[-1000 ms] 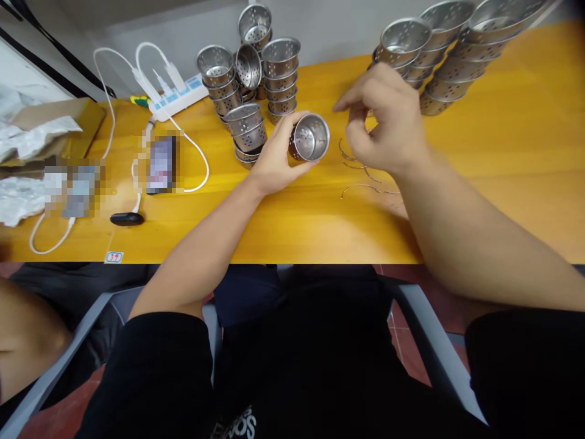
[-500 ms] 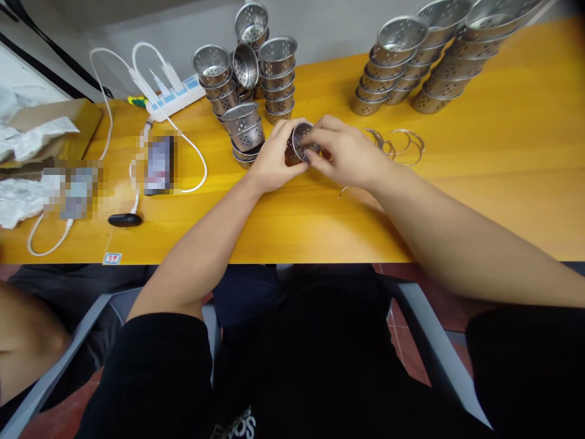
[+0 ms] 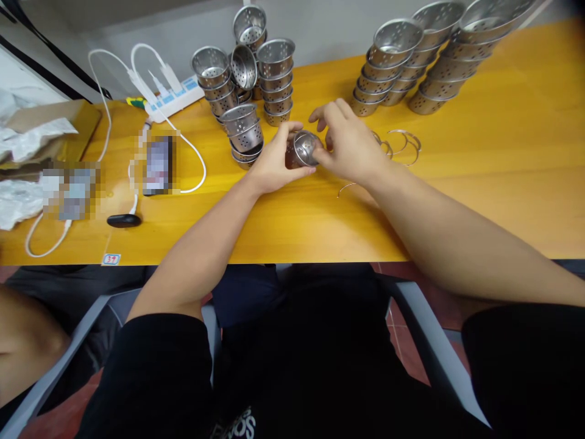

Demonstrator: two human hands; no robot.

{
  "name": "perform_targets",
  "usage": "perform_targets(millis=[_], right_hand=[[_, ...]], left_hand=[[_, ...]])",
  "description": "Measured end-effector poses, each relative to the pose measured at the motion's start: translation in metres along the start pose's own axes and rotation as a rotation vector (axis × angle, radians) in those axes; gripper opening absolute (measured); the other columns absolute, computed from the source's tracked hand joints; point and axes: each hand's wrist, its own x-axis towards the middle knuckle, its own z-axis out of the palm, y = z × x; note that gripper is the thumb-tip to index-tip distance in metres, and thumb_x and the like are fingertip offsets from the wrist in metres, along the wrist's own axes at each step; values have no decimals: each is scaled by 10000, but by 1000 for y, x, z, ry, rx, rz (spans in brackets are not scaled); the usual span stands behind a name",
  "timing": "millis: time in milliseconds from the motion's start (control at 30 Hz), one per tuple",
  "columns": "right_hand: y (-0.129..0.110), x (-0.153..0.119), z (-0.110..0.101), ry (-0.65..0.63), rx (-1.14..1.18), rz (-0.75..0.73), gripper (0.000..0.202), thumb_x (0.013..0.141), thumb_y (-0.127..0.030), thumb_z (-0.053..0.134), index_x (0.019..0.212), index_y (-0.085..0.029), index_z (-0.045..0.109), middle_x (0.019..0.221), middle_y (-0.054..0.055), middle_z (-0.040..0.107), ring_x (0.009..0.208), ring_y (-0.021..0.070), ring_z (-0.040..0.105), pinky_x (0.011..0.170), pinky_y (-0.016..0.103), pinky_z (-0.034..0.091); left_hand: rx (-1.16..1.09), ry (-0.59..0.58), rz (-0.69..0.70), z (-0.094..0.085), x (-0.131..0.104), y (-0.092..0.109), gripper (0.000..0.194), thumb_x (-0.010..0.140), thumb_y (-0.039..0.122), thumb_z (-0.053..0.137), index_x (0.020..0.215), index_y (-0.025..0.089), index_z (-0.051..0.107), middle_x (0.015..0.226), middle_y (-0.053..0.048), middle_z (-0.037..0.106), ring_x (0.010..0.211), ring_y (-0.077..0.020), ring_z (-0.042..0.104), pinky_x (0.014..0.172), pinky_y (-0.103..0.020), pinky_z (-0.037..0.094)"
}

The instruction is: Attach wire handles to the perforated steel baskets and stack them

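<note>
both hands' fingers, left hand [image 3: 273, 163] and right hand [image 3: 348, 145], closed around one perforated steel cup [image 3: 302, 149]

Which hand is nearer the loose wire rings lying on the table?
Right. The right hand sits just left of the wire rings; the left hand is farther left, beyond the small perforated cup both hands hold.

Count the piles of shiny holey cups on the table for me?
7 piles, though some may hide others: four bunched at the back left, three leaning rows at the back right. One more cup is held between the left hand and right hand.
</note>
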Motion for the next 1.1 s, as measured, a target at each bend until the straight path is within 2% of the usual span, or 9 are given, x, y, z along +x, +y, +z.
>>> perform_targets(millis=[100,200,300,433,533,633,833,967,1100], right_hand=[[-1,0,-4,2,42,-34,461,1257,-629,746,1681,-452,712,1637,119,819,1369,496,777,1253,714,645],[6,1,-4,-11,100,-108,430,1208,-601,808,1559,-357,761,1427,153,859,1236,447,805,1191,659,671],[14,1,-3,-52,156,-133,480,1167,-672,830,1502,-331,781,1218,116,853,1099,400,804,1096,609,701],[18,1,-3,-53,152,-132,538,1194,-805,789,1521,-378,807,1230,102,860,1116,411,811,1118,643,702],[18,3,-4,23,125,-79,548,1210,-919,743,1358,-403,853,1269,124,882,1206,443,794,1172,673,687],[23,6,-3,10,165,-31,669,1202,-1033,679,1246,-392,868,1202,102,894,1131,410,778,1124,633,690],[34,9,11,-90,363,-98,858,1046,-1210,739,1091,-362,858,974,57,805,923,381,755,889,585,672],[36,10,17,-72,427,-76,890,925,-1250,846,1002,-364,814,943,59,776,908,366,696,868,588,646],[35,11,16,-86,466,-33,909,853,-1274,880,965,-375,808,952,73,810,914,370,679,858,616,644]], left_hand=[[-64,5,-29,1,-1,1,924,1056,648,997,1724,296,463,1728,-178,698,1677,-439,736,1477,-641,562],[-108,-13,-30,0,-2,0,828,1052,611,987,1666,305,523,1683,-150,723,1602,-426,780,1426,-630,604],[-124,-34,-21,-1,-1,-3,799,1037,573,983,1658,296,563,1632,-133,752,1518,-418,817,1370,-631,640],[-60,-23,-47,-4,-1,1,747,1045,424,966,1674,289,585,1630,-125,758,1525,-405,810,1414,-625,611],[82,34,-64,-9,-1,10,836,959,263,1019,1686,272,605,1680,-146,724,1629,-428,733,1511,-617,519],[190,83,-86,-11,-2,17,951,860,180,1101,1684,256,632,1664,-158,697,1654,-454,690,1553,-619,466],[233,61,-96,-6,1,19,932,829,63,1050,1636,270,632,1616,-136,694,1600,-442,707,1507,-613,515],[212,8,-113,-5,2,25,924,851,5,955,1652,261,575,1650,-147,712,1610,-436,713,1513,-615,506],[199,-40,-143,-5,2,30,907,912,45,924,1704,251,534,1752,-190,668,1710,-463,654,1553,-651,460]])
